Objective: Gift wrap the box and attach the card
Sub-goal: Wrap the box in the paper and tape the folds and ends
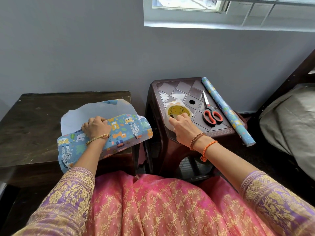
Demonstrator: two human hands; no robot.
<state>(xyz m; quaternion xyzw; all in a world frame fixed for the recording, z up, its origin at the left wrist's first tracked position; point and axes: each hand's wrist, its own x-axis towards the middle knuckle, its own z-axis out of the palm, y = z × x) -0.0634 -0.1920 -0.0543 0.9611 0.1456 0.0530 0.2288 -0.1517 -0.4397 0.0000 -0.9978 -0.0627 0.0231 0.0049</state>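
Taping comes next: the left hand (95, 127) presses the folded wrapping paper (122, 132) down on the box on the dark table (34, 120), while the right hand (181, 124) grasps the tape roll (177, 114) on the stool (177, 92). Box and stool nearly touch; scissors (211, 113) lie just right.

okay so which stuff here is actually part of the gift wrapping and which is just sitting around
For the job: box in wrapping paper under left hand; tape roll in right hand; scissors; spare paper roll.
Lying about: grey bundle; window.
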